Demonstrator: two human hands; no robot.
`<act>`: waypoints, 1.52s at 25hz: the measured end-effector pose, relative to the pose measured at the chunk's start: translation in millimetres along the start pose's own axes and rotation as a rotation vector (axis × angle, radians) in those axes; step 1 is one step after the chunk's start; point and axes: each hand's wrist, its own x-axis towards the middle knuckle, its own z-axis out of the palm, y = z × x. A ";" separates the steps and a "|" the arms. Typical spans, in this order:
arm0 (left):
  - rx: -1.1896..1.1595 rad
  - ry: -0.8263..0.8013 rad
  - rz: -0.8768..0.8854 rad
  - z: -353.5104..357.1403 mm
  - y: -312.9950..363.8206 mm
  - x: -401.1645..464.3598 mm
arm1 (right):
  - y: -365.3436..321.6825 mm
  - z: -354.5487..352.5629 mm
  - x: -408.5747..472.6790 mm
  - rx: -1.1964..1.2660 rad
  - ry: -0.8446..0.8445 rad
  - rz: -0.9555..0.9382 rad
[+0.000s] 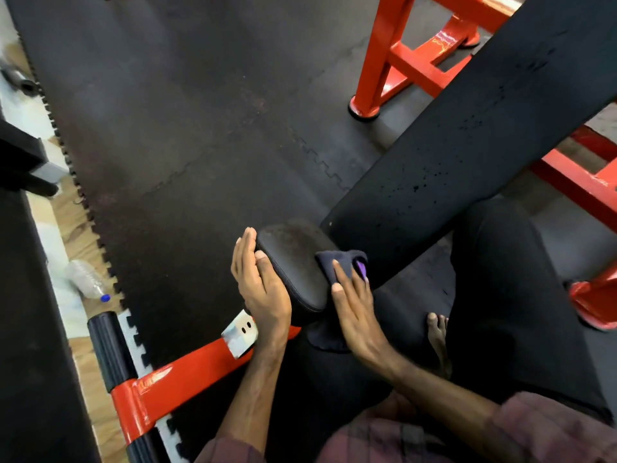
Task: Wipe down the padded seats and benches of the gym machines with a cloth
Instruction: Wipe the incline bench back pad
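Beneath my head the floor (187, 135) is dark rubber matting in jigsaw-edged tiles, and off its left border lies a clear plastic bottle (87, 279) with a blue cap, on its side on a pale strip of wood and white. An orange steel frame (410, 58) stands on the mat at upper right, with more of its bars running down the right edge; an orange foot bar (187, 372) with black roller grips crosses lower left, ending near a bare metal bracket (240, 335). Rising between me and that frame, the long black backrest pad (467, 138) slants up to the right, speckled with small dark marks, and hides much of the metal behind it. Just below its lower end sits the small black seat pad (293, 262), dusty on top. My left hand (260, 289) lies flat against the seat's left side, fingers straight and together, thumb on the top edge, so that grip is wide and holds nothing. My right hand (357, 309) presses a dark cloth (337, 265) with a purple patch onto the seat's right edge, fingers straight and spread over it; part of the cloth hangs below the seat. Both forearms reach forward from checked sleeves (534, 429). My bare foot (439, 335) rests on the mat beside my dark trouser leg, right of the seat.
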 end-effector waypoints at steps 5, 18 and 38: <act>0.015 -0.016 -0.037 -1.9 5.6 -2.9 | 19.2 -26.7 46.8 0.068 -0.039 0.152; 0.046 -0.029 -0.037 -2.5 6.9 -0.7 | 40.5 -34.3 125.3 0.222 -0.230 0.104; 0.064 -0.003 -0.023 0.2 8.8 -0.9 | -31.4 -26.3 229.6 -0.157 -0.450 -0.068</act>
